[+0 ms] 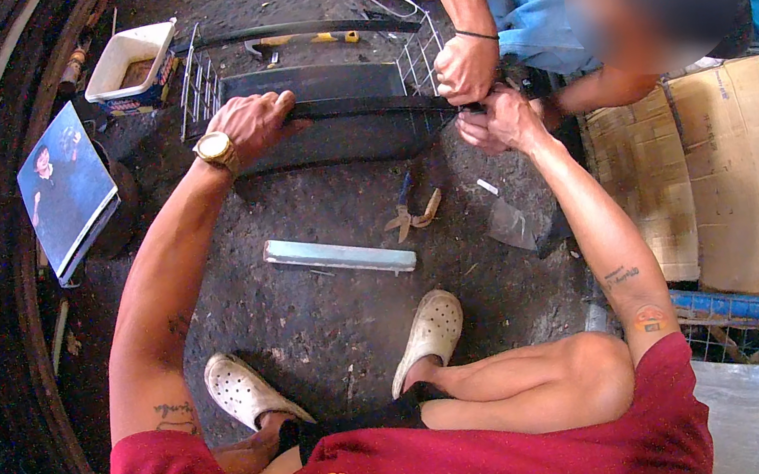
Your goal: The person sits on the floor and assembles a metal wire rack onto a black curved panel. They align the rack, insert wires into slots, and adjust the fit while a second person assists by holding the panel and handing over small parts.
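Observation:
A black rack with wire-grid ends (332,139) lies on the dark ground in front of me. My left hand (253,125), with a gold watch on its wrist, is wrapped round the rack's near top bar at the left. At the right corner of the rack, the fingers of my right hand (503,121) are pinched together; what lies between them is hidden. A co-worker's fist (467,69) presses close beside them at that same corner. Pliers (412,209) with spread handles rest on the ground between the rack and my feet.
A pale blue bar (339,256) lies before my clogs. Left of the rack are a white tub (152,38) and a picture-covered board (67,191). A yellow-handled tool (329,39) lies behind the near bar. Cardboard (742,163) and a blue-railed wire cage (757,304) stand at right.

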### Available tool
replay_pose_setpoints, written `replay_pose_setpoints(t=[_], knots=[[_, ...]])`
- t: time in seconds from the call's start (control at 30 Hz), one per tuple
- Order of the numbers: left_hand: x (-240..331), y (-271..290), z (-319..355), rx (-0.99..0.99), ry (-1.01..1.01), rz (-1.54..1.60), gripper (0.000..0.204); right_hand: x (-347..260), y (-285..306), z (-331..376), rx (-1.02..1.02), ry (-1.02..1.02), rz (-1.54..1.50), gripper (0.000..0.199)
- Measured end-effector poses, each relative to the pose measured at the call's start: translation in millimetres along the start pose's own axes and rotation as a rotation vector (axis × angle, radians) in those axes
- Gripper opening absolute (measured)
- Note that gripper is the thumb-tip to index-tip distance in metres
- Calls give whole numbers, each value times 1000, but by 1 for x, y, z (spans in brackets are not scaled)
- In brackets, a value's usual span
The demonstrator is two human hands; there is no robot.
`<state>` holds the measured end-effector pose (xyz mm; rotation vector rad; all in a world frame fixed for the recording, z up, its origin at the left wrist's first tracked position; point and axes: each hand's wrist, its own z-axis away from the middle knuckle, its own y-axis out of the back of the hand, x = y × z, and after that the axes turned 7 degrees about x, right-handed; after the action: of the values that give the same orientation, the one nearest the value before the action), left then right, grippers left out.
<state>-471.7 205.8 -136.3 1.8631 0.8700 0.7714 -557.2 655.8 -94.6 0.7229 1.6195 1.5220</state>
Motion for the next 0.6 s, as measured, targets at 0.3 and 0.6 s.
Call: replay_pose_setpoints(t=[0.3, 0.6], knots=[[1, -2, -1, 36, 37, -15, 47, -28, 24, 1, 87, -53, -203, 31], [2, 1, -2, 6, 39, -23, 47, 6, 7, -2, 91, -230, -94, 21]])
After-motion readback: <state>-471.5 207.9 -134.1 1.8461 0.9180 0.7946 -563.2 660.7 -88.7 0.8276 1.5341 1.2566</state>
